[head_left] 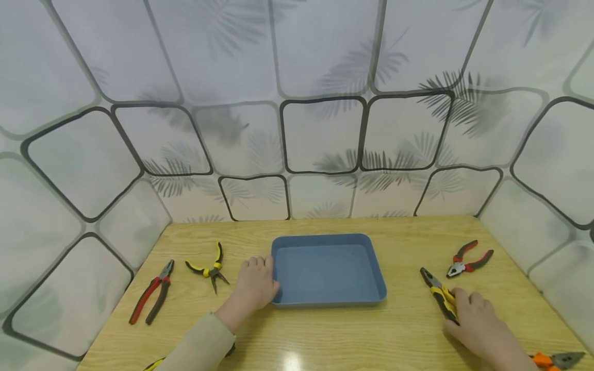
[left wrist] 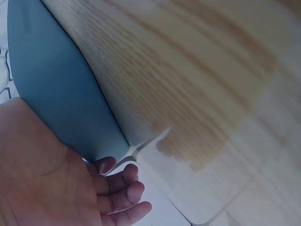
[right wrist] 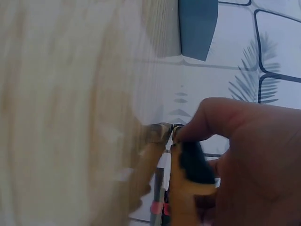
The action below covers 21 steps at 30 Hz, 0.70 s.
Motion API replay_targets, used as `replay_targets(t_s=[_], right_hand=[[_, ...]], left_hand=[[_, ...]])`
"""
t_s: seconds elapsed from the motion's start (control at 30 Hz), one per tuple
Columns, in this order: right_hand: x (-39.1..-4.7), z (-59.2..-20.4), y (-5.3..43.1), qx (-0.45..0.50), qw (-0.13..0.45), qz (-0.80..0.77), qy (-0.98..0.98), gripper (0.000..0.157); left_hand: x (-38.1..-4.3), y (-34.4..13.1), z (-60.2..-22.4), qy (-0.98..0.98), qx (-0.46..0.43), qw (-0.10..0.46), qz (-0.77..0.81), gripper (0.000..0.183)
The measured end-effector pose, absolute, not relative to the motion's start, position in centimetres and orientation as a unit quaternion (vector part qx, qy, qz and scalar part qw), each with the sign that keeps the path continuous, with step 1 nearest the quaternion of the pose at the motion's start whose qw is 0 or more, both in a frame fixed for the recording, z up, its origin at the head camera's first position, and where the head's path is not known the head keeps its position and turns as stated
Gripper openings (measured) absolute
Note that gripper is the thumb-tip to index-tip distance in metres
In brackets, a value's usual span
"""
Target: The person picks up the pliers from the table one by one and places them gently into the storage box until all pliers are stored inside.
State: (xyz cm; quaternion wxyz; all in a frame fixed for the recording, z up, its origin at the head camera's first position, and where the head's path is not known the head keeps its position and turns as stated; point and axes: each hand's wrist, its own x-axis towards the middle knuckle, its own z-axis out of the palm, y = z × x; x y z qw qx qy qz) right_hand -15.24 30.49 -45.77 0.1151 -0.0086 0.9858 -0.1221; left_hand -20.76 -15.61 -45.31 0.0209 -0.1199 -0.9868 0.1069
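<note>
My left hand (head_left: 255, 281) is at the left end of a shallow blue-grey tray (head_left: 328, 304), its thumb overlapping the rim near the front corner. In the left wrist view its fingers (left wrist: 120, 197) are loosely bent beside the tray's outer wall (left wrist: 56, 80). To the right of the tray, my right hand (head_left: 478, 319) grips a pair of pliers (head_left: 438, 293) by the yellow-and-black handles, the jaws pointing away to the back left. Thumb and fingers pinch a handle (right wrist: 183, 183) in the right wrist view; the palm hides part of it.
Red-and-black long-nose pliers (head_left: 155, 293) and spread yellow-and-black needle-nose pliers (head_left: 213, 269) lie left of the tray. Spread red-and-black pliers (head_left: 468, 260) lie at the back right, orange-handled pliers (head_left: 557, 359) at the front right. A yellow handle (head_left: 153, 365) shows by the left sleeve. Patterned walls enclose the wooden table.
</note>
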Motion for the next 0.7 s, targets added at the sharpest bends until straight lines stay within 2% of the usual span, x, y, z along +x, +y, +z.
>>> replay_targets(t_s=[0.3,0.7], right_hand=[[-14.74,-45.54,30.46,-0.058,-0.008,-0.066,0.996,0.065],[-14.74,-46.0,30.26,-0.078,-0.032,-0.067,0.994,0.066]], left_hand=[[-20.91,-15.53,-45.4,-0.987,-0.12,0.017,0.105,0.042],[-20.77,-15.57,-45.14,-0.987,-0.122,0.016,0.099,0.039]])
